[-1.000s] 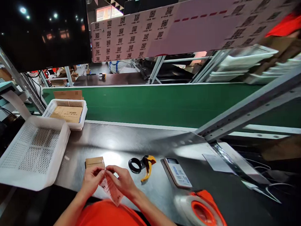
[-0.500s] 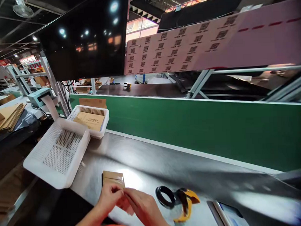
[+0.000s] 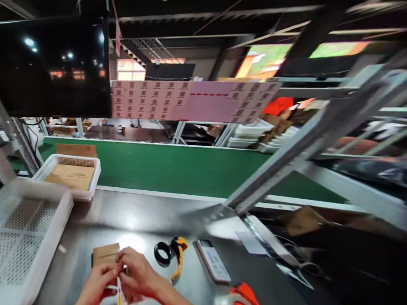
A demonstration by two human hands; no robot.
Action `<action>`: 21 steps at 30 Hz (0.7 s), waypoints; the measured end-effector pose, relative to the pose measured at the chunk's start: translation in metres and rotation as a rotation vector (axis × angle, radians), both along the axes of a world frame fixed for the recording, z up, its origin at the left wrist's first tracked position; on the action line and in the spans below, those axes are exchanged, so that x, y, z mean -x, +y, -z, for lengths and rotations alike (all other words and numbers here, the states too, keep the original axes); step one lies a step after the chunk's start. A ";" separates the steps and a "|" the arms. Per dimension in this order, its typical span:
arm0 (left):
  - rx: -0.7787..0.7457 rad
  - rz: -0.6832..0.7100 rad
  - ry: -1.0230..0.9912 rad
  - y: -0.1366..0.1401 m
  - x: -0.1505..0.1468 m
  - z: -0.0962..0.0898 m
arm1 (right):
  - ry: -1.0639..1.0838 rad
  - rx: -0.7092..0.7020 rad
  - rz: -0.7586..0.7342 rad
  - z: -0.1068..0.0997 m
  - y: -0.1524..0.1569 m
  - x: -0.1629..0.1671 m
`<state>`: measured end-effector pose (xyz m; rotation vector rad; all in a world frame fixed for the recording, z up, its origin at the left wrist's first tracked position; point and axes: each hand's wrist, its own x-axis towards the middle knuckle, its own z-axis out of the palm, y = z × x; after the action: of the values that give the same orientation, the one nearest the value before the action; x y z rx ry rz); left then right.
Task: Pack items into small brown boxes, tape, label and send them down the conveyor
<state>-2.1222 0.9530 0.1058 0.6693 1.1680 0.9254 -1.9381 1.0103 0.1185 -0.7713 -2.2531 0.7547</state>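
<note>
My left hand (image 3: 99,280) and my right hand (image 3: 136,270) meet at the lower left of the head view, both with fingers bent and pinched close together. Between and below them hangs a small thin packet (image 3: 120,294), whitish and partly see-through with a yellow and red mark; the fingers hide most of it. Just behind the hands, a small brown cardboard box (image 3: 105,254) lies on the metal table. A yellow and black tape dispenser (image 3: 179,253) with a black ring (image 3: 162,254) lies to the right of my right hand, apart from it.
A white mesh basket (image 3: 55,229) stands at left; behind it, another white basket (image 3: 94,174) holds flat cardboard. A phone-like device (image 3: 213,261) lies right of the dispenser, near an orange-red tape dispenser (image 3: 247,297). A green panel (image 3: 164,167) borders the table; a metal post (image 3: 274,168) slants at right.
The view has swung to the right, bringing the metal post and the orange-red dispenser into sight. Both hands stay together at the packet, with their fingers shifted around it.
</note>
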 end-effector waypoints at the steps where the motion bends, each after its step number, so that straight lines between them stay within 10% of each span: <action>1: 0.036 0.016 -0.043 0.000 0.001 -0.001 | -0.027 -0.041 -0.035 -0.001 0.002 -0.001; 6: 0.117 -0.009 -0.146 -0.005 -0.002 0.002 | -0.040 -0.200 -0.209 -0.011 -0.002 -0.003; 10: 0.034 -0.137 0.183 -0.007 0.015 0.029 | 0.149 -0.076 -0.285 -0.013 -0.033 -0.005; 16: 0.036 -0.213 0.616 -0.048 0.075 0.085 | 0.612 0.430 0.405 0.019 -0.044 0.003; 21: -0.479 0.279 1.160 -0.055 0.087 0.122 | 0.564 0.802 0.562 0.072 0.026 0.031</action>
<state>-2.2091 0.8982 -0.0159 1.8572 1.7837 0.5340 -1.9690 1.0362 0.0468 -1.2766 -1.1107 1.3818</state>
